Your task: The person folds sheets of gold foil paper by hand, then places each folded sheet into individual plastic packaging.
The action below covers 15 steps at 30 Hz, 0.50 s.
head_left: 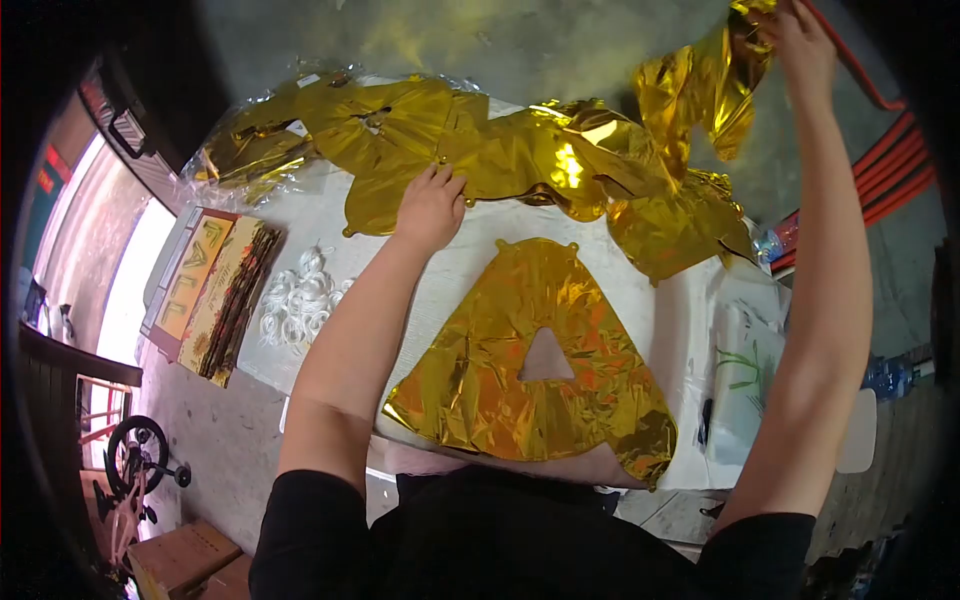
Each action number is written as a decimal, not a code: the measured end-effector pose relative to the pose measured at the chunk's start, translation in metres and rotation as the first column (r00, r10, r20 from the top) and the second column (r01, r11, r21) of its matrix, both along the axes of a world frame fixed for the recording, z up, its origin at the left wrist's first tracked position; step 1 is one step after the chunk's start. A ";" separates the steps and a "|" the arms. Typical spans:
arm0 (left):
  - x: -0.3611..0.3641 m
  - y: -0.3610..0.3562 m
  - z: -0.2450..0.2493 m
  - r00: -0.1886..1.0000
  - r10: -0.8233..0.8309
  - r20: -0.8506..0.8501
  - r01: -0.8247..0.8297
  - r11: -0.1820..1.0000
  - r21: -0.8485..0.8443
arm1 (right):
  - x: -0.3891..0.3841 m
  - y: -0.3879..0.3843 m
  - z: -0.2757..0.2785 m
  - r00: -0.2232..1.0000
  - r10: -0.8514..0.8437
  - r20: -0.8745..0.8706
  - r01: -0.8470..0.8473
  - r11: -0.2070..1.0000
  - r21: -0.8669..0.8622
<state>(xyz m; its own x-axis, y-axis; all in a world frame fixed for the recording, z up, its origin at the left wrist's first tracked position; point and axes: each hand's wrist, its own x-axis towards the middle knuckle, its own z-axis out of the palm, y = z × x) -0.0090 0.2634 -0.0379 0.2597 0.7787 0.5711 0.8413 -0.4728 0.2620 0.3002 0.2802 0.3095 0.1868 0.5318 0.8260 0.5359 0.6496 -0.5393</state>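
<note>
A flat gold foil balloon [480, 370] shaped like the letter A lies nearest my body, a triangular hole in its middle. Beyond it, several more uninflated gold foil balloons [390, 125] overlap across the far side of the table. My left hand [432, 208] rests on the near edge of that pile, fingers slightly bent and apart. At the upper right, my right hand [805, 50] is raised and closed on the top of another crumpled gold foil balloon [705, 90], which hangs down toward the pile. Its exact shape cannot be made out.
White coiled string [300, 300] and a stack of printed fall signs [215, 290] lie left on the white table [690, 300]. A clear plastic package [740, 375] is at right. Red bars [875, 190] stand beyond; a bicycle [135, 460] and cardboard boxes [185, 555] are at lower left.
</note>
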 end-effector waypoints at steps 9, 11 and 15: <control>0.010 -0.028 0.045 0.960 -0.226 0.166 0.233 0.972 -0.024 | 0.050 -0.058 -0.004 0.956 0.171 0.240 -0.209 0.967 0.143; 0.021 -0.052 0.068 0.908 -0.316 0.275 0.418 0.667 -0.616 | 0.028 -0.098 -0.034 0.931 0.165 0.326 -0.140 0.985 -0.097; 0.037 -0.094 0.055 0.825 -0.535 0.183 0.498 0.534 -0.684 | -0.001 -0.166 -0.109 0.839 0.407 0.361 -0.295 0.898 -0.327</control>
